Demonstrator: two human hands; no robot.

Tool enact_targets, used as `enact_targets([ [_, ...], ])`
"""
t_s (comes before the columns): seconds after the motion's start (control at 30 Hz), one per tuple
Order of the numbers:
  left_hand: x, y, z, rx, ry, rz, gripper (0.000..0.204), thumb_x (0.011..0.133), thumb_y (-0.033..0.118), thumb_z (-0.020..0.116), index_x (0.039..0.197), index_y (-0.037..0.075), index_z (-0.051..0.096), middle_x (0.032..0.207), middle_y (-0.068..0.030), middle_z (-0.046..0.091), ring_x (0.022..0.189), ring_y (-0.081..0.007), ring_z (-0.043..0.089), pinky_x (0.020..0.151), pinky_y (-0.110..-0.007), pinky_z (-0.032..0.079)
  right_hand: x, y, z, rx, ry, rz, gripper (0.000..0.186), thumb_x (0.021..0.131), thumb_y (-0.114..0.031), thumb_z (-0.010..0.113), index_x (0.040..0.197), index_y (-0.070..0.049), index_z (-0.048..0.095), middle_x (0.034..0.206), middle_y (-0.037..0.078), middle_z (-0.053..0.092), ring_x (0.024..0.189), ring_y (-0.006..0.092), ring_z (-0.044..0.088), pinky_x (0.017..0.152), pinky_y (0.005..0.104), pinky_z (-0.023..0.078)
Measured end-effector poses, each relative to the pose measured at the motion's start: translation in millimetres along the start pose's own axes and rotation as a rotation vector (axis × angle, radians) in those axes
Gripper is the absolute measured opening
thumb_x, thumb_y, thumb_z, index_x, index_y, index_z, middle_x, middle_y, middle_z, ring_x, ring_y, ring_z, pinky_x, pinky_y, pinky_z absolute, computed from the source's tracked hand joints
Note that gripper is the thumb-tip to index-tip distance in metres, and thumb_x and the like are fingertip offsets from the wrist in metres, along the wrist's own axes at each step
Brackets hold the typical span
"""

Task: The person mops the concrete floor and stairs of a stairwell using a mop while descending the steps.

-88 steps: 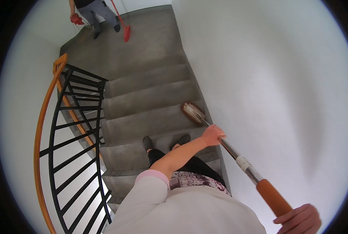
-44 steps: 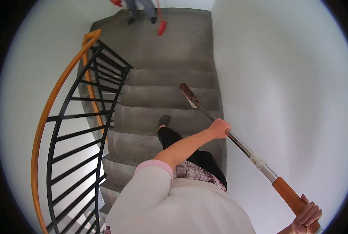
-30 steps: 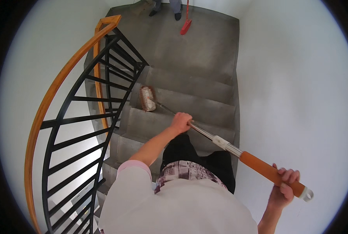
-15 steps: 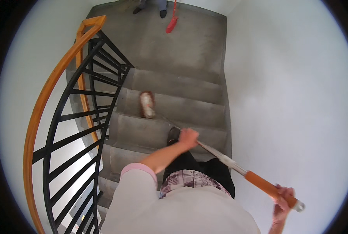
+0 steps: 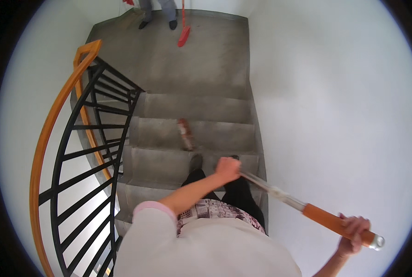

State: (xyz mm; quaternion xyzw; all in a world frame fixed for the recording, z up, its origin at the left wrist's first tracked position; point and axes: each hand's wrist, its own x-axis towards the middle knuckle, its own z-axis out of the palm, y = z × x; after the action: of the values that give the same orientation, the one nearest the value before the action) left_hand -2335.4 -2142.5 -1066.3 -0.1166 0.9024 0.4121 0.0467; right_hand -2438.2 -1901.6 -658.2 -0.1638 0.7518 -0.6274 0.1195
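Note:
A long-handled broom (image 5: 286,198) slants across my front, with a metal shaft and an orange grip. My left hand (image 5: 227,170) is wrapped round the lower shaft, in front of my legs. My right hand (image 5: 355,233) grips the orange sleeve close to its top end, near the right wall. The brown-and-pale broom head (image 5: 186,134) rests on a grey step (image 5: 224,134) below my feet, a little blurred. The lowest stretch of shaft is mostly hidden by my left hand.
Left of the stairs runs a black railing (image 5: 83,147) with a wooden handrail (image 5: 53,124). A white wall (image 5: 330,115) borders the right side. On the landing (image 5: 196,69) below, another person (image 5: 162,9) stands beside a red broom (image 5: 184,36).
The broom head has moved to the right along the step and turned. Both hands have shifted right with the handle. My view has shifted, showing more of the landing and both my shoes.

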Motion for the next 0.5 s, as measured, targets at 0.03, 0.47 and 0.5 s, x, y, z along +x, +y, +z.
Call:
enact_targets([
  [0.03, -7, -23, -9, 0.038, 0.025, -0.02, 0.016, 0.064, 0.023, 0.067, 0.066, 0.008, 0.059, 0.072, -0.0124, 0.06, 0.078, -0.0317, 0.06, 0.069, -0.045, 0.044, 7, 18, 9, 0.072, -0.062, 0.039, 0.026, 0.069, -0.02, 0.068, 0.073, -0.008, 0.046, 0.064, 0.009, 0.051, 0.071, 0.0288, 0.06, 0.083, 0.0556, 0.049],
  [0.47, 152, 96, 173, -0.159, 0.246, -0.022, 0.013, 0.072, 0.019, 0.058, 0.066, 0.009, 0.052, 0.075, -0.008, 0.056, 0.083, -0.0273, 0.053, 0.078, -0.04, 0.038, 104, 29, -121, -0.234, -0.024, 0.1, 0.027, 0.065, -0.024, 0.071, 0.065, -0.01, 0.048, 0.058, 0.004, 0.05, 0.062, 0.0205, 0.056, 0.082, 0.0462, 0.052],
  [0.5, 159, 110, 180, -0.219, 0.283, -0.052, 0.014, 0.074, 0.018, 0.058, 0.067, 0.009, 0.051, 0.075, -0.0081, 0.055, 0.083, -0.0275, 0.053, 0.079, -0.04, 0.037, 109, 24, -133, -0.278, -0.102, 0.061, 0.029, 0.064, -0.024, 0.073, 0.064, -0.01, 0.048, 0.058, 0.004, 0.05, 0.061, 0.0202, 0.057, 0.084, 0.0475, 0.051],
])
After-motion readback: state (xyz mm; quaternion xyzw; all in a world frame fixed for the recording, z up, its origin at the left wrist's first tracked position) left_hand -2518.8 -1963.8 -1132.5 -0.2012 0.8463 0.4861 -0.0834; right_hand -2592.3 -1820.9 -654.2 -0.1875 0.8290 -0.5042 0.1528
